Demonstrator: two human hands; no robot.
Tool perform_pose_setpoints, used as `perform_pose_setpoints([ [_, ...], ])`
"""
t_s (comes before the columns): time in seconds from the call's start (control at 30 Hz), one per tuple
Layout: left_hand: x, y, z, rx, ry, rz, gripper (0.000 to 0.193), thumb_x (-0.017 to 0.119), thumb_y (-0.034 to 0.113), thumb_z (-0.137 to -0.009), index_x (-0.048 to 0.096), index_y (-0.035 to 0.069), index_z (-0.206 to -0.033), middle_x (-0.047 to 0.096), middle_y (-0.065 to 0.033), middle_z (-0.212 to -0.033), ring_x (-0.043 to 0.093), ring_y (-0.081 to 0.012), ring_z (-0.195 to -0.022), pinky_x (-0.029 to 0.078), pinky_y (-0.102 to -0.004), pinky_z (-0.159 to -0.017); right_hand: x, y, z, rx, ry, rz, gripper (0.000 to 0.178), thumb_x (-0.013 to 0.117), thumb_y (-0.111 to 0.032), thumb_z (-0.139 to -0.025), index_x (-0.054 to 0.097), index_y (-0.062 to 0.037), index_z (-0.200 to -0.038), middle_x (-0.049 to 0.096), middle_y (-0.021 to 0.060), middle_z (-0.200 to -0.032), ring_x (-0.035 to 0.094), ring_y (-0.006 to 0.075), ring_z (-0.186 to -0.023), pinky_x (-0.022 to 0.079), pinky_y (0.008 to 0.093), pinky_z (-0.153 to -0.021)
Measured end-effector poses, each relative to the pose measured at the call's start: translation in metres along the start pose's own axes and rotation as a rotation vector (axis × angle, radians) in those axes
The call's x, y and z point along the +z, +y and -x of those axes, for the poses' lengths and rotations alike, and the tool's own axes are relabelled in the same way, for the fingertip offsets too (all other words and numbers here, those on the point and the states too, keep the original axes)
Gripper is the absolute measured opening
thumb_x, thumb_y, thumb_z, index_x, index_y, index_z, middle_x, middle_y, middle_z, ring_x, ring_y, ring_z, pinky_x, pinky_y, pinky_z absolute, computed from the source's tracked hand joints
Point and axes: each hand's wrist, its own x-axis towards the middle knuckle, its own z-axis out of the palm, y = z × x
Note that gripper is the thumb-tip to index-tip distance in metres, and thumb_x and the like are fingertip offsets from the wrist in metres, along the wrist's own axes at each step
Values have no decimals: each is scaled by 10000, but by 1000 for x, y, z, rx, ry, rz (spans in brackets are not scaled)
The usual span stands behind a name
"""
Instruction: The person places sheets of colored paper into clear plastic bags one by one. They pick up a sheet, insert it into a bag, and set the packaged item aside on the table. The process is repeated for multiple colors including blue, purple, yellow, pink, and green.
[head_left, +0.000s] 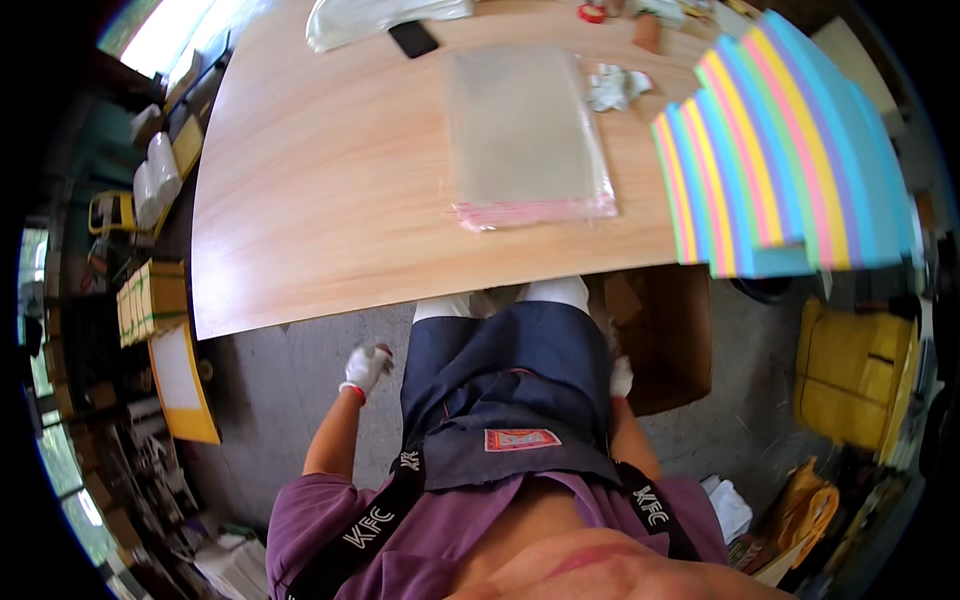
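My left hand (367, 368), in a white glove with a red cuff, hangs beside my dark apron, away from the table. Its fingers are loosely curled, with nothing visible in them. My right hand (621, 377), also white-gloved, is down at my right side by an open cardboard box (680, 345); its fingers are mostly hidden. On the wooden table (310, 190) in front of me lies a flat stack of clear plastic bags (520, 130) with pinkish near edges. To its right rise tall stacks of sheets in coloured bands (800, 150). Neither hand touches them.
A black phone (413, 39) and white plastic (385, 18) lie at the table's far side. A crumpled white glove (615, 88) is beside the bags, with a red tape roll (591, 13) farther back. A yellow bundle (855, 375) stands on the right; a strapped stack (152, 302) stands left.
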Motion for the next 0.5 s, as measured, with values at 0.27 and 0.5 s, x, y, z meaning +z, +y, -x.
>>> perform_pose_setpoints([
  [0.27,32,253,-11,783,467,-138,450,520,368,-984,512,103,-1348,648,-165,-1092,590,-192,-926,468,-348,-819,-8,-259,28,-900,-52,67,381,572,-242,-931,605,-78,-1273,617,187,-1251,608,314,-1132,460,372,-964],
  [0.5,54,284,-125,306,234,74,492,595,327,-924,497,11,-1287,628,-102,-947,625,-201,-805,497,-350,-655,105,-348,15,-382,-163,685,733,622,-497,-811,444,-85,-1391,612,195,-1282,597,344,-1184,474,446,-987],
])
